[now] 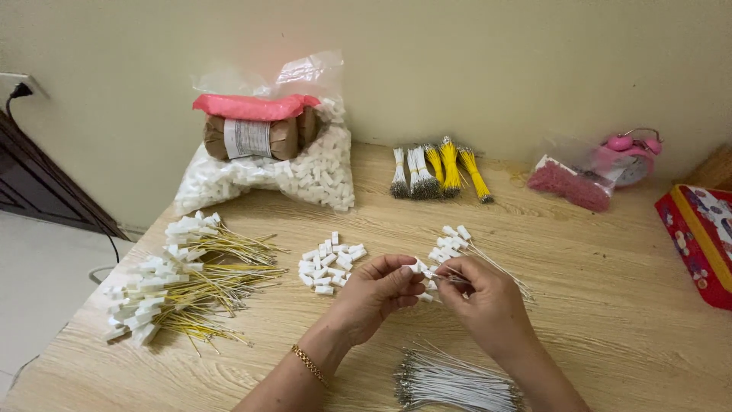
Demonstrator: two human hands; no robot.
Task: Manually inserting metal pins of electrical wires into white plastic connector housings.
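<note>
My left hand (375, 291) pinches a small white plastic connector (415, 267) between thumb and forefinger. My right hand (482, 296) holds a thin white wire (456, 279) with its tip at that connector. Both hands meet above the wooden table (595, 305). Just behind them lies a small cluster of white connectors with white wires attached (451, 243). A loose pile of white connectors (330, 262) sits left of my left hand. A bundle of white wires (454, 380) lies near the front edge, below my right wrist.
A big heap of connectors with yellow wires (179, 278) covers the left side. At the back stand a clear bag of white connectors (297, 172) with a pink-topped brown packet (255, 126), bundles of white and yellow wires (438, 172), a pink bag (570, 183), a pink clock (629, 156), and a red box (698, 233) at the right.
</note>
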